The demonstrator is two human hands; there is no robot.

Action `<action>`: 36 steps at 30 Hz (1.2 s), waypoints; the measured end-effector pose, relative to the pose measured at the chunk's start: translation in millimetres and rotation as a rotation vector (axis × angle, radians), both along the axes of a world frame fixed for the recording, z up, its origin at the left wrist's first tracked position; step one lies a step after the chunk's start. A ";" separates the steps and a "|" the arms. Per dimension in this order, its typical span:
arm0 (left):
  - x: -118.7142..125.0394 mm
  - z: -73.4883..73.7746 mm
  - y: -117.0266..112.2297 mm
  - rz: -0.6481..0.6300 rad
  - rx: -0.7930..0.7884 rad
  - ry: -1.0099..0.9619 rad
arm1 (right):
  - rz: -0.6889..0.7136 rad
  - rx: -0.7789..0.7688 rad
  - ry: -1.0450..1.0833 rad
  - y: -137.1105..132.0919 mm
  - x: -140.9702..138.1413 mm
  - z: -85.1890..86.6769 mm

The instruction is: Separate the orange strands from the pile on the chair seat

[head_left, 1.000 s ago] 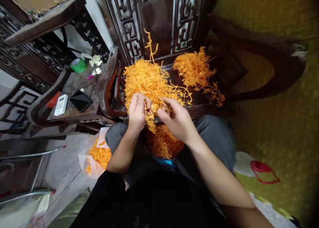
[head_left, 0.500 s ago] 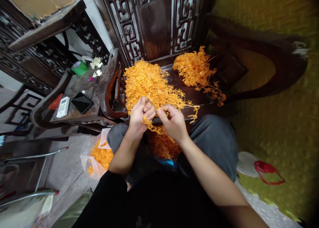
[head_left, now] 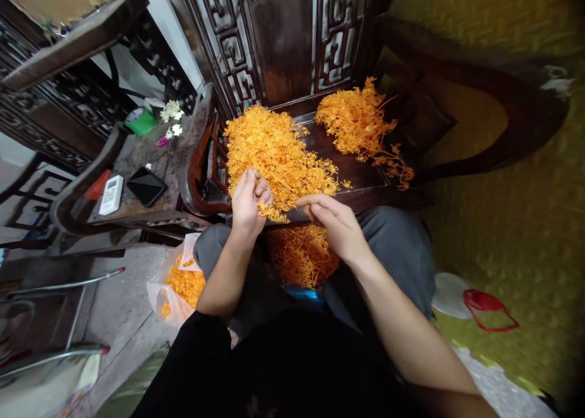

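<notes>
My left hand (head_left: 249, 205) is closed around a small bunch of orange flower sprigs (head_left: 273, 212), whose loose ends stick out below its fingers. To its right, apart from it, my right hand (head_left: 336, 223) has its forefinger stretched toward the sprigs, thumb close beneath, and no stem shows in it. Just beyond both hands a large heap of orange flowers (head_left: 269, 147) covers the left part of the dark wooden seat (head_left: 338, 169). Farther right on that seat lies a second pile of orange sprigs (head_left: 354, 119). Below my hands, between my knees, orange stems (head_left: 304, 256) fill a space above something blue.
A plastic bag (head_left: 180, 290) of orange flowers stands on the floor at left. The side table (head_left: 171, 156) holds a phone (head_left: 146, 186), a white remote (head_left: 111, 194), green tape (head_left: 140, 121) and white flowers (head_left: 172, 111). A curved chair arm (head_left: 525, 95) rises at right.
My right hand has moved right, away from my left hand. The branched stem that stuck out beyond it is gone from there. More of the stems below show now.
</notes>
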State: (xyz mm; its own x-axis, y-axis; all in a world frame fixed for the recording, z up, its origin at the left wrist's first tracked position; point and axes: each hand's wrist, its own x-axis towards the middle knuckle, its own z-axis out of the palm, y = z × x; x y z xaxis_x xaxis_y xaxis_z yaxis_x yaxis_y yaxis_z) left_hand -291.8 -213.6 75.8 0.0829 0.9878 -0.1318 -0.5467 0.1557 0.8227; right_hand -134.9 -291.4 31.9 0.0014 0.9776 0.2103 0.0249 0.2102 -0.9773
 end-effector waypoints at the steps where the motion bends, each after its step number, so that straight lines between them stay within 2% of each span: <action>1: 4.3 -3.1 -0.9 0.015 0.007 0.024 | -0.018 0.076 -0.132 1.1 -5.6 8.9; 4: 11.3 -9.4 -1.5 0.022 0.014 0.039 | -0.096 0.304 -0.503 7.6 -22.4 19.4; 6: 12.4 -11.4 -1.5 0.032 -0.002 0.040 | -0.131 0.426 -0.627 14.1 -29.1 13.9; 10: 11.5 -12.1 -2.9 0.106 -0.021 0.063 | -0.099 0.576 -0.763 24.5 -28.6 -2.1; 14: 13.8 -12.2 -5.0 -0.013 -0.038 0.056 | -0.146 0.656 -0.725 28.2 -26.4 -7.6; 17: 16.4 -9.6 -1.9 -0.056 -0.079 0.038 | -0.192 0.743 -0.642 24.8 -31.1 -8.1; 20: 11.8 -3.7 11.3 0.012 -0.111 -0.030 | -0.289 0.948 -0.527 7.7 -36.6 -1.9; 22: 3.3 1.5 23.5 0.096 -0.124 -0.099 | -0.250 1.033 -0.431 -10.4 -38.3 6.9; 24: -6.5 6.8 32.7 0.143 -0.108 -0.175 | -0.111 0.913 -0.315 -27.3 -38.3 15.9; 26: -13.1 11.6 34.9 0.109 -0.088 -0.230 | -0.010 0.657 -0.191 -37.2 -37.3 20.7; 29: -13.6 16.6 26.6 0.023 -0.088 -0.259 | -0.013 0.386 -0.124 -38.5 -34.0 18.3; 31: -10.3 18.7 18.8 0.001 -0.082 -0.243 | -0.035 0.344 -0.162 -36.1 -30.5 13.6; 34: -5.7 20.1 11.1 0.018 -0.065 -0.181 | -0.057 0.418 -0.298 -33.1 -24.6 7.8; 36: -3.0 19.9 8.3 0.015 -0.060 -0.146 | -0.119 0.475 -0.425 -29.1 -21.6 5.9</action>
State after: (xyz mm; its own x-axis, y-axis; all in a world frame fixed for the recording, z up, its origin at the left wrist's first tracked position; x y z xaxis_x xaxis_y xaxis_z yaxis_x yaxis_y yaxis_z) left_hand -294.8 -205.3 95.7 0.0905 0.9799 -0.1780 -0.6622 0.1927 0.7241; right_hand -156.5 -320.5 37.9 -0.0751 0.7761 0.6261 0.4389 0.5895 -0.6781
